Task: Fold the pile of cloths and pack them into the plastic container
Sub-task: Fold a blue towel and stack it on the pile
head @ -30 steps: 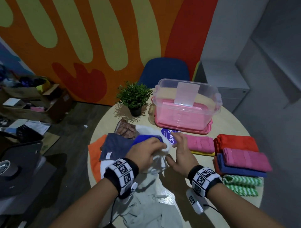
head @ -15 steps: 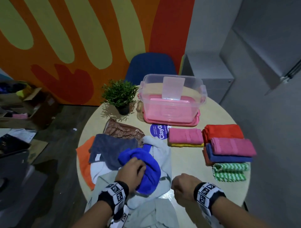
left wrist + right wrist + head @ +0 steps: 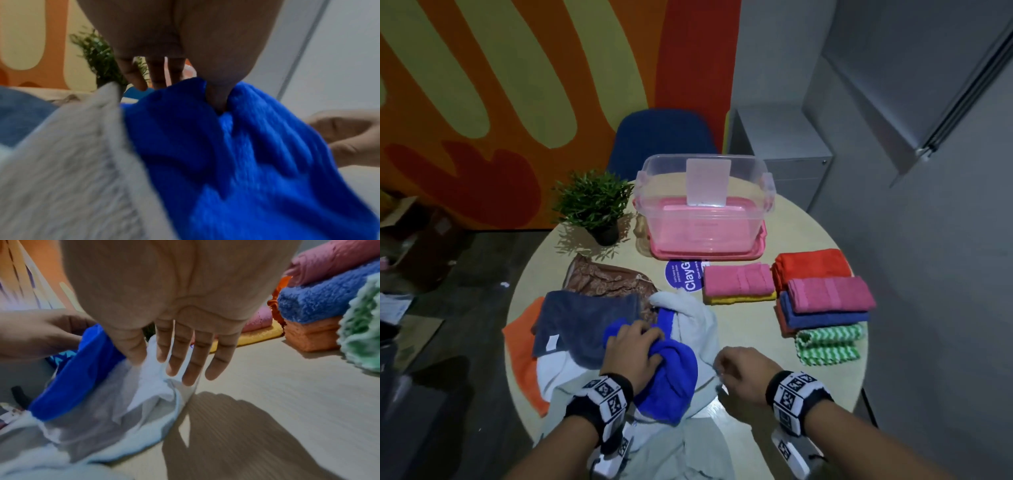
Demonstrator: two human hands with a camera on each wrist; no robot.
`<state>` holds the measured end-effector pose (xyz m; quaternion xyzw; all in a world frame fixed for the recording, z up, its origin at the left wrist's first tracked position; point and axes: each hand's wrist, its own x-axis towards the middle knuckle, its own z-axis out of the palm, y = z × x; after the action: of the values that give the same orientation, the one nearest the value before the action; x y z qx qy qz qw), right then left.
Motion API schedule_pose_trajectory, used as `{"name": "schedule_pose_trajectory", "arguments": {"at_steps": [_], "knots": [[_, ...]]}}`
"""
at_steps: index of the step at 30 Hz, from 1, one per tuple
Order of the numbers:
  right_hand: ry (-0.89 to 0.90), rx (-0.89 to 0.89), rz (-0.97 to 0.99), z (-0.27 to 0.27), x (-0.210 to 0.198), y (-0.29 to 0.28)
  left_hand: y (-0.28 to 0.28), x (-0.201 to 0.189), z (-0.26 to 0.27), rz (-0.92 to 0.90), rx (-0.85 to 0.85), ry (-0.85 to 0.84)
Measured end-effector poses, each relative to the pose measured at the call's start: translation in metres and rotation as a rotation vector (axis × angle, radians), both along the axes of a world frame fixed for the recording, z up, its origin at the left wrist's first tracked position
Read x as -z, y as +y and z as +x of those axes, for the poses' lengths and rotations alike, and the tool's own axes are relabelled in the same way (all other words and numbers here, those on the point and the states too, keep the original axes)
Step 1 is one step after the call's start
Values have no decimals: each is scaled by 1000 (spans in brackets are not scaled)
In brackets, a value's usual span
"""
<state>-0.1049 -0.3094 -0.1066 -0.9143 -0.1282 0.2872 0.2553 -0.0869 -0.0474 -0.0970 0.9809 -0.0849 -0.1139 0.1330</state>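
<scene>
My left hand [image 3: 640, 349] grips a crumpled bright blue cloth [image 3: 671, 380] on top of the unfolded pile at the table's near left. The thumb digs into a fold of this blue cloth [image 3: 226, 162]. Just to its right my right hand [image 3: 739, 370] hovers with straight, relaxed fingers [image 3: 191, 363] over the edge of a white cloth [image 3: 148, 386] and holds nothing. The pile also has a grey towel [image 3: 585, 318], an orange cloth [image 3: 520, 349] and a brown patterned one [image 3: 609, 279]. The clear plastic container [image 3: 705, 219] stands at the far side on its pink lid.
Folded cloths lie on the right of the round table [image 3: 750, 329]: pink on yellow [image 3: 738, 282], a red, pink, blue and orange stack [image 3: 825, 294], and a green-white one [image 3: 828, 346]. A potted plant [image 3: 594, 202] stands left of the container, a blue chair [image 3: 661, 137] behind it.
My left hand has pulled the blue cloth out of the pile toward me. My right hand has drawn back from the pile's far side to the near table edge.
</scene>
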Motion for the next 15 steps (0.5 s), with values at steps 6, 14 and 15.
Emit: {"name": "schedule_pose_trajectory", "arguments": {"at_steps": [6, 14, 15], "knots": [[33, 38, 458, 8, -58, -3, -42, -74, 8, -353, 69, -161], [-370, 124, 509, 41, -115, -45, -91, -141, 29, -283, 126, -186], [-386, 129, 486, 44, -122, -56, -87, -147, 32, -192, 121, -166]]}}
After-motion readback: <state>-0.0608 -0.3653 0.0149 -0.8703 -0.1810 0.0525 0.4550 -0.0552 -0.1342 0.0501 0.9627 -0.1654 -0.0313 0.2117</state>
